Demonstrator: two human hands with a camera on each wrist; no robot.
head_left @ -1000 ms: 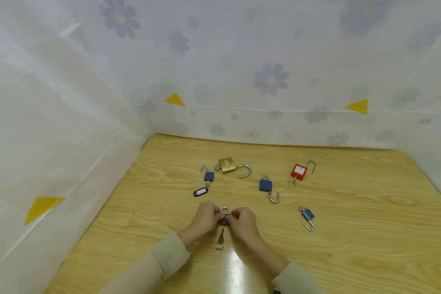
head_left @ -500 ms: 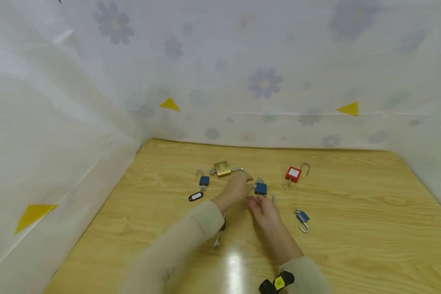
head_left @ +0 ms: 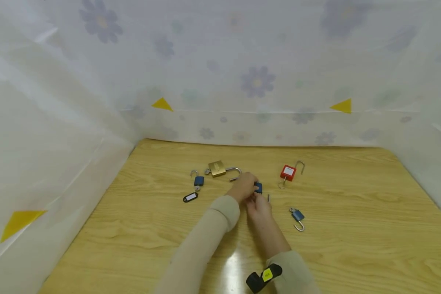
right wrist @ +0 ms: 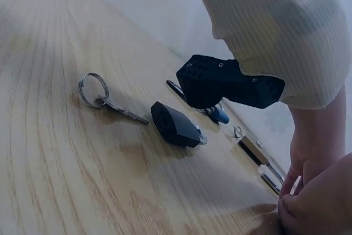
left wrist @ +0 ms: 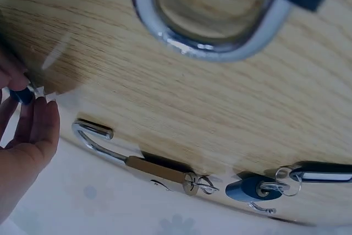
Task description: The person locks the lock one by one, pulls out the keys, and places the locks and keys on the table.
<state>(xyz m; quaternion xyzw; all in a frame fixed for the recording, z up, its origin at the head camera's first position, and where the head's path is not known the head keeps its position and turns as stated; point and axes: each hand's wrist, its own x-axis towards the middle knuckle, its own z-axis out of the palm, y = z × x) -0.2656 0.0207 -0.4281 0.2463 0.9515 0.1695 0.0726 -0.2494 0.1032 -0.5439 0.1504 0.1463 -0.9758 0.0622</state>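
In the head view, my left hand (head_left: 243, 188) grips the body of a blue padlock (head_left: 258, 187) from its left side. Just below, my right hand (head_left: 260, 209) has its fingers bent at the lower part of this padlock, and they cover most of its shackle. The left wrist view shows the left hand (left wrist: 27, 147) and the right fingertips (left wrist: 12, 74) meeting at the blue padlock (left wrist: 22, 95). A black padlock (right wrist: 175, 125) stands on the table behind the left forearm, with a key on a ring (right wrist: 118, 109) beside it.
Around the hands on the wooden table (head_left: 139, 228) lie a brass padlock (head_left: 217, 168), a blue padlock with a black tag (head_left: 199, 181), a red padlock (head_left: 288, 172) and a small blue padlock (head_left: 297, 214), all with raised shackles. Pale sheeting (head_left: 206, 81) walls the back and sides.
Both hands have left the black padlock and moved right and away from me to the middle blue padlock. The left forearm now covers the black padlock and key in the head view.
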